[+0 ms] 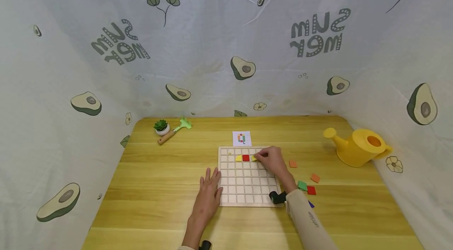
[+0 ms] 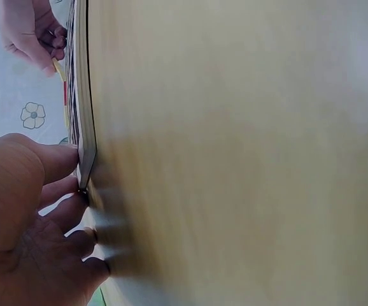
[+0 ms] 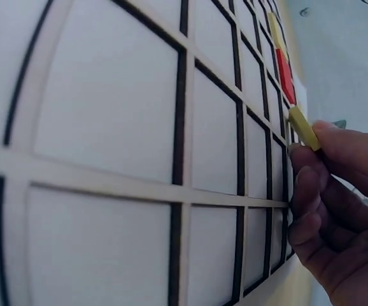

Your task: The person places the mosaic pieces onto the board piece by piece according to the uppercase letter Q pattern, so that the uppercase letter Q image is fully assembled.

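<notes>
A wooden grid board [image 1: 247,199] of square cells lies on the table. My right hand [image 1: 273,160] pinches a yellow tile [image 3: 304,127] between thumb and index finger, tilted over a cell in the board's second row. Left of it, a red tile [image 1: 245,158] and another yellow tile [image 1: 238,158] sit in neighbouring cells of that row. My left hand [image 1: 207,195] lies with fingers spread on the table at the board's left side. In the left wrist view its thumb [image 2: 60,160] rests against the board's edge [image 2: 86,83].
Behind the board lies a pattern card [image 1: 241,138]. Orange tiles [image 1: 315,178], a green tile [image 1: 302,185], a red tile [image 1: 311,190] and a blue piece [image 1: 311,204] lie to the right. A yellow watering can [image 1: 357,148], a potted succulent [image 1: 162,127] and a small garden fork [image 1: 175,131] stand farther out.
</notes>
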The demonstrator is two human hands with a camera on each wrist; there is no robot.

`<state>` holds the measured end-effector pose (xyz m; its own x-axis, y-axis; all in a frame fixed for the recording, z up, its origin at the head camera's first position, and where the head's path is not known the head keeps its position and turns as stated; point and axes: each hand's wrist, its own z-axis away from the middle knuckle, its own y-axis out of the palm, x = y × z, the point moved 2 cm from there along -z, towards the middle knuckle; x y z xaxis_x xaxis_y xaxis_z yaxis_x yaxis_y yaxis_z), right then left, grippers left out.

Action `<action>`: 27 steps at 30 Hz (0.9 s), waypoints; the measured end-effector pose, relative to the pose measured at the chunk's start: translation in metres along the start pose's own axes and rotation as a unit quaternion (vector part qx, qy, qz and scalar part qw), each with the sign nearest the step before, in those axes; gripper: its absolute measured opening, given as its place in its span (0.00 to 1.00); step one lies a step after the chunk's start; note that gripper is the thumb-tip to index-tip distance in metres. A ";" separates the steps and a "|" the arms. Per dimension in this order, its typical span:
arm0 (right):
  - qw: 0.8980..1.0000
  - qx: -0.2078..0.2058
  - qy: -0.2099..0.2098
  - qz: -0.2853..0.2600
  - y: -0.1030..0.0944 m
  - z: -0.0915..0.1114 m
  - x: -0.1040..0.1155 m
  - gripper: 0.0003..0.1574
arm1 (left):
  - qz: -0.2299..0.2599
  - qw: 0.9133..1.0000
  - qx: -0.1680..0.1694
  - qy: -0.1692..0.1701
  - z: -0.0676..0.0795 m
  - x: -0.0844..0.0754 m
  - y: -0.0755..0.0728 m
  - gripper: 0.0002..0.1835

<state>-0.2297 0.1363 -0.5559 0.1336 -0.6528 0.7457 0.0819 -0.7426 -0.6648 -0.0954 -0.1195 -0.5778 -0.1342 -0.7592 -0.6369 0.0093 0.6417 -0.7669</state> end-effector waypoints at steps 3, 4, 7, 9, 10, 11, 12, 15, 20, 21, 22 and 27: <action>1.000 0.002 -0.016 0.011 0.002 -0.002 0.001 0.07 | 0.000 1.000 0.001 -0.002 0.000 0.001 0.000 0.30; 1.000 0.002 -0.023 0.018 0.003 -0.003 0.001 0.08 | 0.000 1.000 0.001 -0.002 0.000 0.000 0.000 0.30; 0.999 0.000 -0.039 0.035 0.005 -0.005 0.001 0.08 | 0.000 1.000 0.005 -0.007 0.000 0.000 0.000 0.30; 0.998 0.001 -0.043 0.039 0.005 -0.006 0.001 0.07 | 0.000 1.000 0.007 -0.008 0.000 0.000 0.000 0.30; 0.998 0.003 -0.042 0.041 0.005 -0.006 0.001 0.07 | 0.000 1.000 0.007 -0.009 0.000 0.000 0.000 0.30; 0.998 0.006 -0.040 0.039 0.005 -0.006 0.001 0.07 | 0.000 1.000 0.007 -0.008 0.000 -0.001 0.000 0.30; 0.998 0.010 -0.040 0.039 0.004 -0.006 0.002 0.06 | 0.000 1.000 0.006 -0.007 0.000 -0.001 0.000 0.30; 0.999 0.028 -0.030 0.035 0.001 -0.006 0.002 0.06 | 0.001 1.000 0.005 -0.006 0.000 -0.002 -0.001 0.30; 0.997 0.056 -0.034 0.037 -0.003 -0.005 0.004 0.08 | 0.006 1.000 -0.001 -0.006 0.001 -0.002 -0.002 0.30; 0.997 0.059 -0.039 0.039 -0.003 -0.005 0.005 0.08 | 0.007 1.000 -0.003 -0.006 0.001 -0.002 -0.002 0.30; 0.996 0.061 -0.043 0.041 -0.003 -0.004 0.005 0.08 | 0.008 1.000 -0.004 -0.006 0.001 -0.002 -0.002 0.30; 0.995 0.060 -0.057 0.049 -0.003 -0.004 0.005 0.06 | 0.010 1.000 -0.002 -0.005 0.001 -0.003 -0.002 0.30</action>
<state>-0.2332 0.1346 -0.5504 0.2566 -0.6954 0.6713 0.1788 -0.6484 -0.7400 -0.0942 -0.1182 -0.5746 -0.1249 -0.7468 -0.6532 0.0070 0.6577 -0.7533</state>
